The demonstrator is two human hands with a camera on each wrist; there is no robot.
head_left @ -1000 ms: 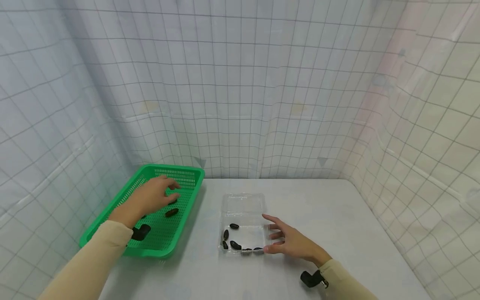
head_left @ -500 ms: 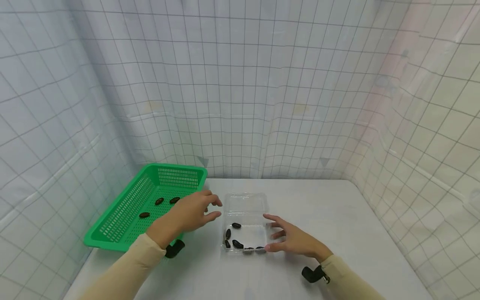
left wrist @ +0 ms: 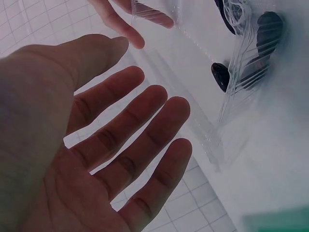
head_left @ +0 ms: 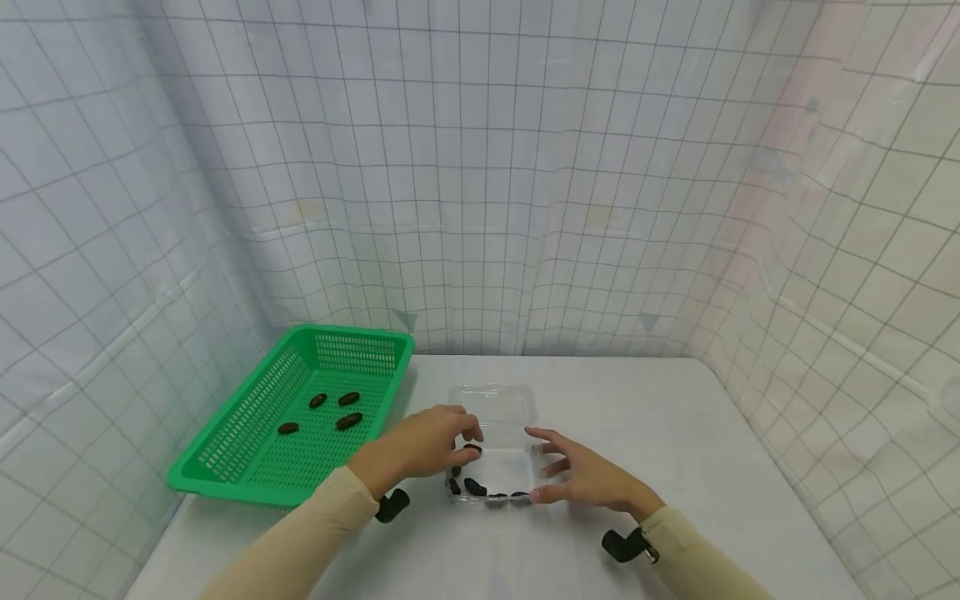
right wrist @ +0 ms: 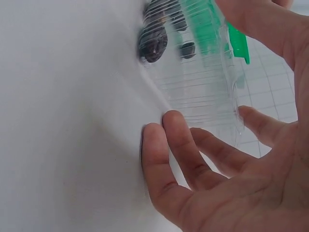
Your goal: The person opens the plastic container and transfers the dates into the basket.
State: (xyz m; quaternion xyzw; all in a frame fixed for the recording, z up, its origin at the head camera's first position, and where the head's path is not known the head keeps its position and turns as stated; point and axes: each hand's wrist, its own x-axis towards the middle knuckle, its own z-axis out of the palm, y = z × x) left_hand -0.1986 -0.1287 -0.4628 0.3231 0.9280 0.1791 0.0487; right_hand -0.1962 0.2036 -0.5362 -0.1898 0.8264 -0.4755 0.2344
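Note:
A clear plastic clamshell box point(head_left: 492, 402) stands open at the table's middle with several dark oval pieces point(head_left: 474, 487) along its left and front edges. My left hand point(head_left: 431, 442) hovers at the box's left rim, close to one dark piece; the left wrist view shows this left hand point(left wrist: 120, 145) flat and empty beside the clear box wall point(left wrist: 241, 77). My right hand point(head_left: 585, 479) has spread fingers touching the box's right side. In the right wrist view the right hand's fingers point(right wrist: 193, 159) rest against the box wall point(right wrist: 207, 92), with the dark pieces point(right wrist: 152, 43) beyond.
A green slotted basket point(head_left: 247, 492) sits at the table's left with several dark pieces point(head_left: 348, 421) in it. White grid-patterned curtains enclose the table point(head_left: 637, 417) on three sides. A black wrist mount point(head_left: 622, 546) shows by my right sleeve.
My left hand has left the green basket and moved right to the clear box's left rim. My right hand has stayed at the box's right side.

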